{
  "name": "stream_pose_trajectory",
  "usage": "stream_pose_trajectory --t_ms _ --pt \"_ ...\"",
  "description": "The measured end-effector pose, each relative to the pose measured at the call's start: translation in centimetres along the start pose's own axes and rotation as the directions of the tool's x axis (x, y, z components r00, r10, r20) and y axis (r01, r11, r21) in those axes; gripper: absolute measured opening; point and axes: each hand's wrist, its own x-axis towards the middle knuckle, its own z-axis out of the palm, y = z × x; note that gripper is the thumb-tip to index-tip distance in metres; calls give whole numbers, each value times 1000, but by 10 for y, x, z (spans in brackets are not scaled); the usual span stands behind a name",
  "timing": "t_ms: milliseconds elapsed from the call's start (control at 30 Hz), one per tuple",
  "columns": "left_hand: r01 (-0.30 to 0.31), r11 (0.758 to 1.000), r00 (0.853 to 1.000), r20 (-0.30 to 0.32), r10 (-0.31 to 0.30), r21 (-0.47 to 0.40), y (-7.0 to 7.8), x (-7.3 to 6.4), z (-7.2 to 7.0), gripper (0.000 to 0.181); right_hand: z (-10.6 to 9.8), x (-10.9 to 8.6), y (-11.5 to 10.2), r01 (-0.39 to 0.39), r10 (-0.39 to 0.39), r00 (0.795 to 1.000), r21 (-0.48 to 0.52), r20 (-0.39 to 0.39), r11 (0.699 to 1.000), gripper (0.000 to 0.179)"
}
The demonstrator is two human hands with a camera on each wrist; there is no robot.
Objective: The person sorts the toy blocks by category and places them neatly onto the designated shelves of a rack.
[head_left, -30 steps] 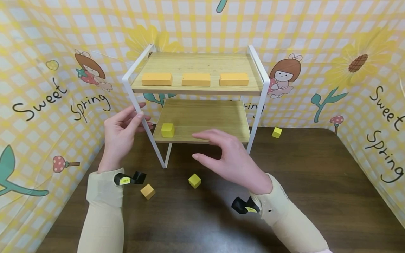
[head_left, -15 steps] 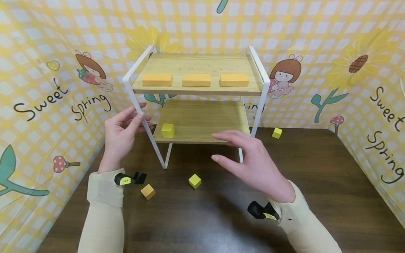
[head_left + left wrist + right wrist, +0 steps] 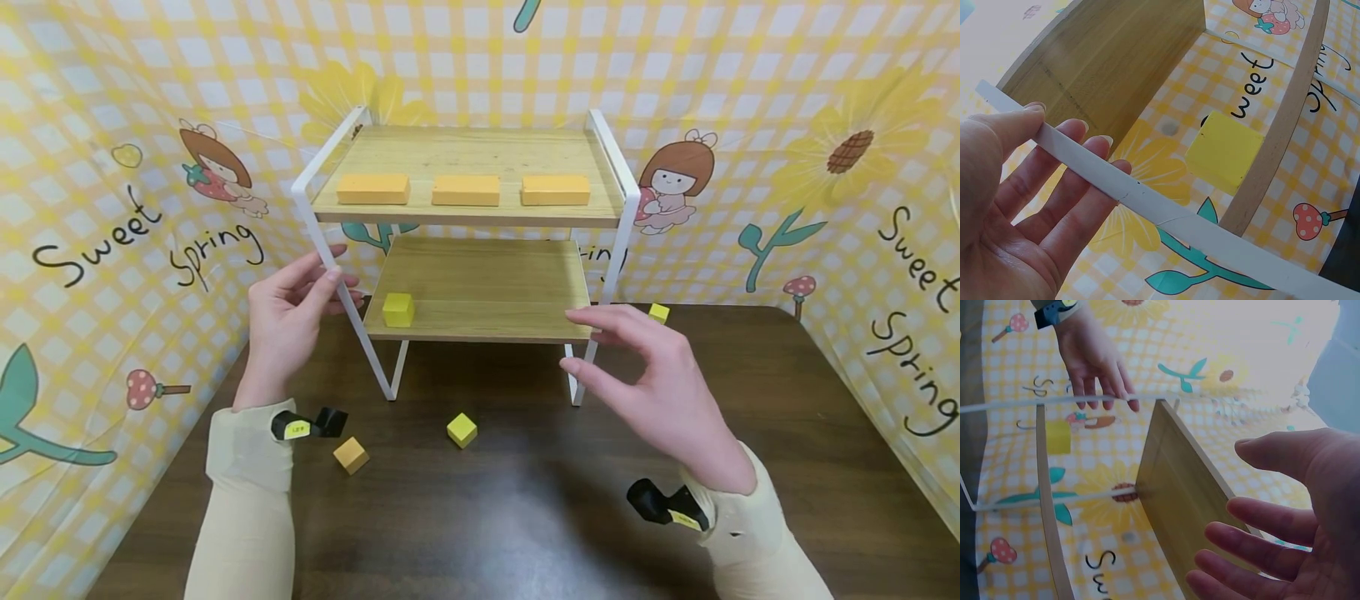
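The rack is standing on the worktop, and the left hand is holding its left front leg — the thumb is pressing on the near side, the fingers are reaching behind, and the leg is being pinched between them. Over by the rack's right front leg, the right hand is hovering, its fingers gently bent, parted from the thumb and grasping nothing. On the rack's upper shelf, three orange blocks are sitting in a row along the front edge, gaps showing between them. Below, a yellow cube is resting at the left front of the lower shelf. Down on the worktop, a second yellow cube is lying in front of the rack, and an orange cube is lying out ahead of the rack's left front leg — while a third yellow cube is peeking out past the right hand, to the rack's right. Checked cloth is hanging behind the rack.
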Motion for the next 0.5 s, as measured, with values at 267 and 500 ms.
stream_pose_trajectory --t_ms 267,500 --pt "0 1000 1000 1 0 -5 -1 0 0 28 -16 -6 11 -47 47 996 0 -72 999 46" --pt "1 1000 1000 -7 -1 -9 -1 0 0 27 -30 -12 24 -138 132 982 -29 -136 990 44"
